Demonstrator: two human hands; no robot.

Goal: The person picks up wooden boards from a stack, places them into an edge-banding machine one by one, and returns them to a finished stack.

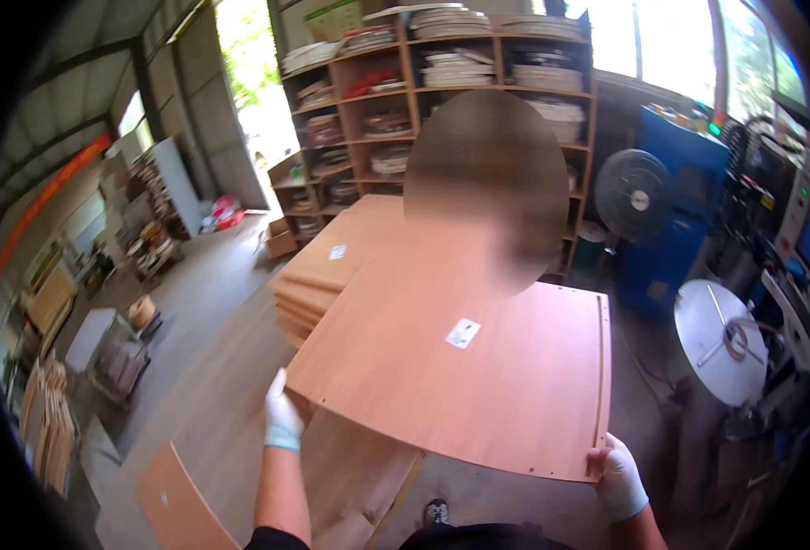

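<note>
A wide wood-coloured panel (405,376) is held out in front of me, with a small white label (463,333) on its face. Small holes run near its front edge, and a groove follows its right side. My left hand (283,414), in a white glove, grips the panel's near left corner. At the near right corner my right hand (619,477), gloved too, has its fingers closed over the edge. Beyond the panel's left side lies a stack of similar panels (306,291). A blurred oval hides the panel's far right part.
Shelves (410,110) with coiled strips stand at the back. To the right are a round fan (634,197), a blue machine cabinet (689,183) and a white disc (721,344). Another panel (178,495) lies at the lower left, and a cart (112,357) stands farther left.
</note>
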